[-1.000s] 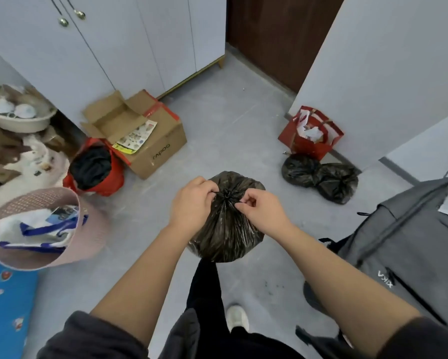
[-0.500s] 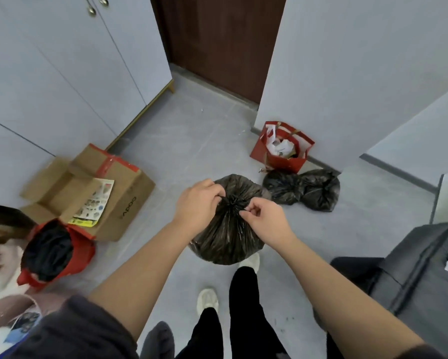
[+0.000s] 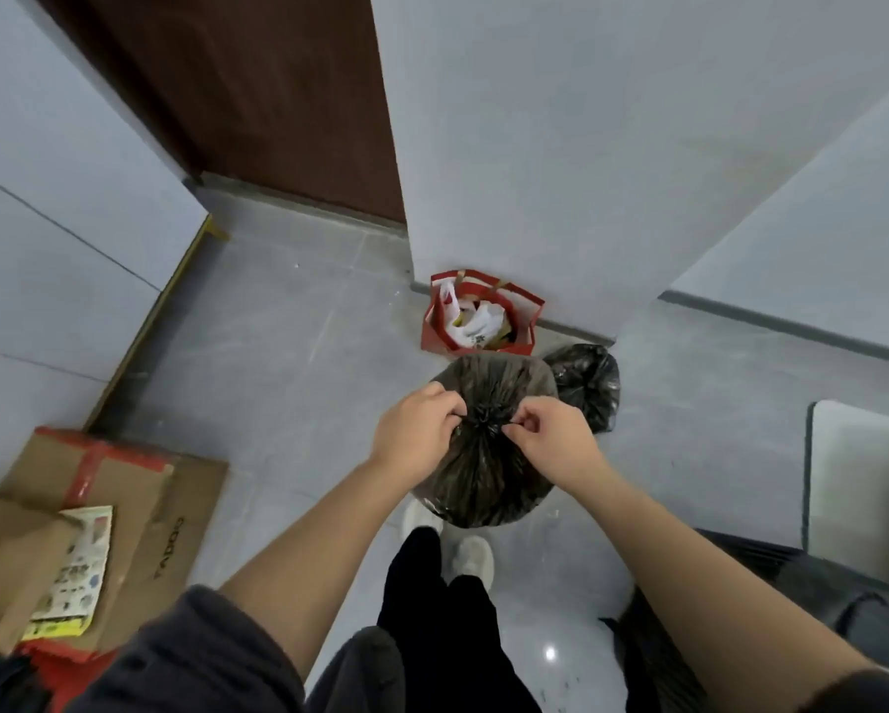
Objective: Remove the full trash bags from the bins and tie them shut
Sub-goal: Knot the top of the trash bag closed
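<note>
A full black trash bag (image 3: 483,476) hangs in front of me above the grey floor, its neck gathered into a knot at the top. My left hand (image 3: 414,434) pinches the gathered plastic on the knot's left side. My right hand (image 3: 553,442) pinches it on the right side. Just behind the held bag, another tied black trash bag (image 3: 589,383) lies on the floor by the wall corner, partly hidden.
A red paper bag (image 3: 478,316) with white plastic inside stands against the wall. A taped cardboard box (image 3: 139,512) with a leaflet on it sits at the left. A brown door (image 3: 257,105) is ahead, and a grey backpack (image 3: 792,589) is at the right.
The view has swung right and forward towards the wall corner and the door. The red bin and pink basket have left the frame. Both hands keep their pinch on the bag's knot.
</note>
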The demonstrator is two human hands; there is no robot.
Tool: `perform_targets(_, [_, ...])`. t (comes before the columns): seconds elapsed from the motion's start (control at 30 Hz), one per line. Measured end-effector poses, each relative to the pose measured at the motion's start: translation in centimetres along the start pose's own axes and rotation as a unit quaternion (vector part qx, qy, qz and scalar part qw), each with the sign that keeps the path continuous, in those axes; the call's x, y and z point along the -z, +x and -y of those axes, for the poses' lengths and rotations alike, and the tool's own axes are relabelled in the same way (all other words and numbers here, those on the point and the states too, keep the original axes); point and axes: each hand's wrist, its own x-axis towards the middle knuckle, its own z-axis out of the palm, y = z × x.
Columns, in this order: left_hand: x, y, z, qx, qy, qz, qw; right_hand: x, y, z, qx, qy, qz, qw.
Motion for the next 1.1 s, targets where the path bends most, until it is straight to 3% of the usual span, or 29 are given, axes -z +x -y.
perform_targets(0.33, [-10.8, 21.0, -3.2, -0.037, -0.021, 0.131, 0.990, 2.3, 15.1, -13.8, -0.137, -0.010, -0.024, 0.990])
perform_targets(0.63, [-26.1, 32.5, -2.9, -0.029, 0.006, 0.206, 0.978, -1.3, 25.4, -28.8, -0.158, -0.076, -0.013, 0.984])
perform_targets(1.1, [-40.2, 41.5, -2.3, -0.053, 0.034, 0.176, 0.982, -7.2, 33.9, -42.2, -0.188, -0.074, -0.114, 0.973])
